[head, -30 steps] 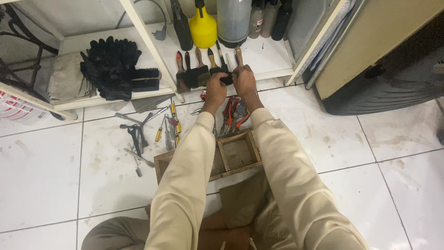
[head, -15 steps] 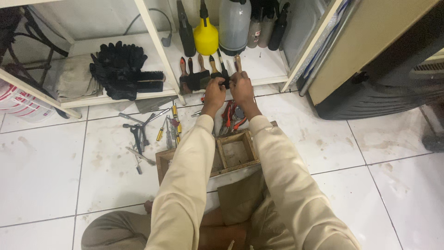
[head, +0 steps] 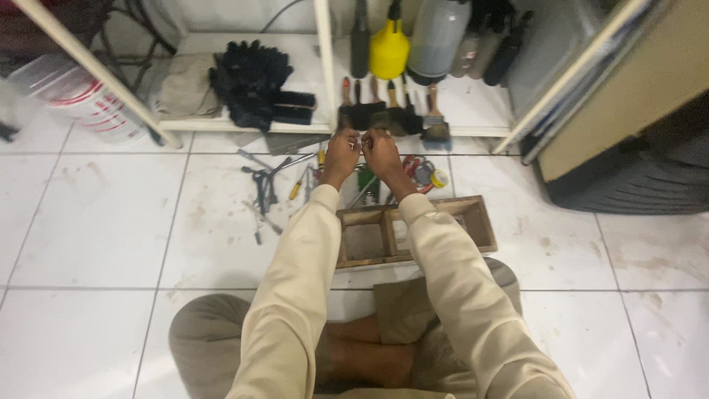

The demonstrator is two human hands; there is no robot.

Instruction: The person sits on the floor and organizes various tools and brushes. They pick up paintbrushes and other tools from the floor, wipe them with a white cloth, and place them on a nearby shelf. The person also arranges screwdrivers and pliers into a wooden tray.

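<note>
Small item pinched between both hands (head: 362,151) too small to tell; bottles (head: 436,29) cut off above.

Bare white floor (head: 103,222) lies open to the left and to the right of the wooden box (head: 443,214). Ahead, a row of paintbrushes (head: 391,111) lines the shelf (head: 473,111) edge, scattered hand tools (head: 266,192) crowd the tiles beneath, and a white upright post (head: 323,66) divides the shelf opening.
</note>
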